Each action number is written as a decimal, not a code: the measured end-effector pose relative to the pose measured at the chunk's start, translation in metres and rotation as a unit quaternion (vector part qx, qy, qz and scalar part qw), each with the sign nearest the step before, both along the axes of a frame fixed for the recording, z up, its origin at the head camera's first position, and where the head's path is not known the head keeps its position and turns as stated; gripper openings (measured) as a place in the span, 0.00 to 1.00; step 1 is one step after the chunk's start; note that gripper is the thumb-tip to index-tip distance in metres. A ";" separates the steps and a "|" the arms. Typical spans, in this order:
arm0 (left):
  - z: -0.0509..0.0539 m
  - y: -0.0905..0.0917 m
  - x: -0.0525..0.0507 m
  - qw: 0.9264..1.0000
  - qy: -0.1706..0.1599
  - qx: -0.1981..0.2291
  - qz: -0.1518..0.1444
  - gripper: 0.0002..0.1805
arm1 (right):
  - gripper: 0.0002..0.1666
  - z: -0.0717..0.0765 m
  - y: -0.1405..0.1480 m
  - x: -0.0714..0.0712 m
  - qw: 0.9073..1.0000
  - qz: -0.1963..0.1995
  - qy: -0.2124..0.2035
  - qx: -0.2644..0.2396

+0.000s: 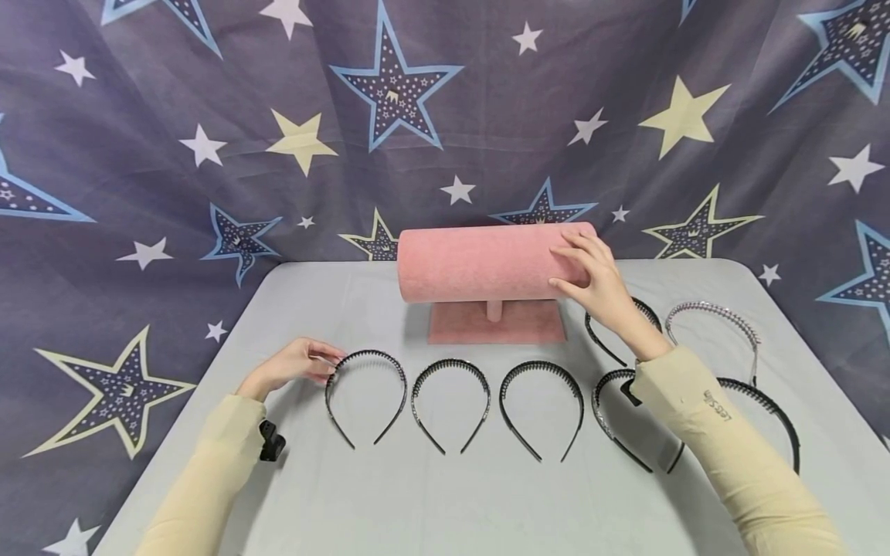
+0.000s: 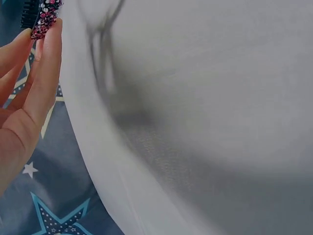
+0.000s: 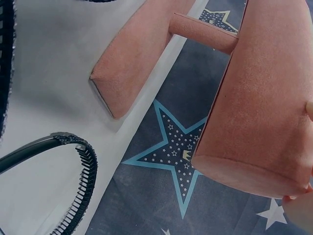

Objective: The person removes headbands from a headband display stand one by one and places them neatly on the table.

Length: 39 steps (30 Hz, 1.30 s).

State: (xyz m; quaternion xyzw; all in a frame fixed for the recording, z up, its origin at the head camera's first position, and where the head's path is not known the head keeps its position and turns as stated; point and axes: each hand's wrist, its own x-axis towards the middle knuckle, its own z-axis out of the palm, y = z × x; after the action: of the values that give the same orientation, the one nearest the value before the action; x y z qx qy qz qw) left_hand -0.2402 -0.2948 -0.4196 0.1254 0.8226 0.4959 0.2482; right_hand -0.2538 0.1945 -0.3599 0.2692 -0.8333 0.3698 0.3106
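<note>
My left hand (image 1: pixel 295 367) pinches a black toothed headband (image 1: pixel 368 353) by its upper left side. In the left wrist view, the thumb and fingers hold its band (image 2: pixel 45 19), which is covered in pink, white and black sparkly stones. At the back of the table stands a pink padded roll (image 1: pixel 480 264) on a post with a flat base (image 1: pixel 459 328). My right hand (image 1: pixel 594 282) rests on the right end of this roll with its fingers spread. The right wrist view shows only a few fingertips (image 3: pixel 310 110) at the roll's edge.
Right of the held headband lie a second headband (image 1: pixel 452 363) and a third black one (image 1: pixel 542 365). Several more are around the right forearm, including a silvery pink headband (image 1: pixel 723 311). Beneath them is a white-covered table (image 1: pixel 389 502); a star-patterned cloth (image 1: pixel 487 154) hangs behind.
</note>
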 end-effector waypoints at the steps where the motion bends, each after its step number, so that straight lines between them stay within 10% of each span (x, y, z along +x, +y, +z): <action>1: 0.000 0.000 0.000 1.000 -0.001 -0.002 -0.002 0.22 | 0.27 0.000 0.000 0.000 1.000 0.000 -0.001 0.000; 26: -0.008 0.007 0.005 0.999 0.013 -0.052 -0.001 0.19 | 0.28 -0.001 -0.001 0.000 1.000 0.004 0.009 0.000; 27: -0.026 -0.005 -0.005 0.999 0.020 -0.033 -0.018 0.18 | 0.28 -0.001 -0.001 -0.001 1.000 0.004 0.010 0.001; 33: -0.029 -0.005 -0.006 0.999 0.033 -0.039 -0.014 0.17 | 0.28 0.000 -0.001 0.000 1.000 0.004 0.012 0.002; 34: -0.011 0.007 0.005 0.998 0.030 -0.061 0.003 0.18 | 0.27 0.000 -0.001 0.000 1.000 0.003 0.011 0.003; 39: -0.012 0.008 0.004 0.996 0.039 -0.073 0.009 0.16 | 0.28 0.000 0.000 0.000 1.000 0.003 0.010 0.004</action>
State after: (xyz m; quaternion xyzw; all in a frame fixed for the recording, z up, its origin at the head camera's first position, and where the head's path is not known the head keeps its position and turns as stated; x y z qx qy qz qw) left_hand -0.2357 -0.2863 -0.4319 0.1190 0.8670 0.4312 0.2198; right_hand -0.2536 0.1940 -0.3596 0.2770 -0.8307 0.3648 0.3164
